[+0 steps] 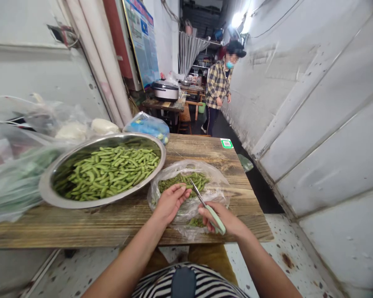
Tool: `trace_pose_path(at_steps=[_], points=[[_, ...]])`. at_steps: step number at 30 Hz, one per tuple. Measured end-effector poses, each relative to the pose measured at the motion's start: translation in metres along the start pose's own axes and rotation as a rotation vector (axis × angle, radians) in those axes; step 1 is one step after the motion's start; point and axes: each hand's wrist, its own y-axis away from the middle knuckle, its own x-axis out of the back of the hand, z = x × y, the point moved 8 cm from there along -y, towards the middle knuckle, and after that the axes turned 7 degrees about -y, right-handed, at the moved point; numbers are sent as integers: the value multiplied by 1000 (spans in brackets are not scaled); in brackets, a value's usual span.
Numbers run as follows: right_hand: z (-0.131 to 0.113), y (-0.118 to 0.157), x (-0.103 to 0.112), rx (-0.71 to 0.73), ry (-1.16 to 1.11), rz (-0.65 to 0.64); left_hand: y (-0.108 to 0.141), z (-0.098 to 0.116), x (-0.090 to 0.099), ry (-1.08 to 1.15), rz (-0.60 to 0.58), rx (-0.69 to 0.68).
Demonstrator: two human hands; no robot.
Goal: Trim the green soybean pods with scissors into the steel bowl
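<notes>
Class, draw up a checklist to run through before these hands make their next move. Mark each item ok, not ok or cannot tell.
1. Scissors held by the handles in the right hand: ok.
2. Left hand safely off the blades: cannot tell; its fingertips are close to the tips, and any gap is unclear.
3. Pod firmly gripped in the left hand: cannot tell; the fingers hide too much.
4. Bag open, its contents reachable: ok.
5. Bowl resting on the table, left of the bag: ok.
6. Other person away from the scissors: ok, beyond the table's far end.
</notes>
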Motion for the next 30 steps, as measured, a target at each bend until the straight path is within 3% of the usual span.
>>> trace_pose_path(at_steps=[8, 15, 18, 21, 23, 25, 26, 27, 28, 30], points=[[-3, 2, 3, 25, 7, -7, 1, 5, 2, -48, 0, -93], [-1, -5, 9, -25, -64, 65, 8, 4, 0, -166, -1, -137], [-4, -7, 20, 5, -118, 124, 23, 41, 13, -405, 129, -395], [-4, -4, 26, 21, -111, 120, 55, 111, 33, -789, 432, -876], [-4, 0, 27, 41, -108, 103, 74, 147, 36, -1091, 643, -1114], [-4, 2, 27, 63, -119, 109, 80, 162, 34, -1311, 789, -1212], [-4, 2, 27, 72, -124, 117, 80, 161, 30, -1379, 800, -1242], [-3, 3, 27, 76, -126, 124, 76, 154, 22, -1439, 732, -1271], [-3, 3, 27, 75, -120, 128, 69, 139, 10, -1503, 580, -1290], [-1, 2, 25, 63, -100, 123, 46, 91, -19, -1665, 112, -1231]])
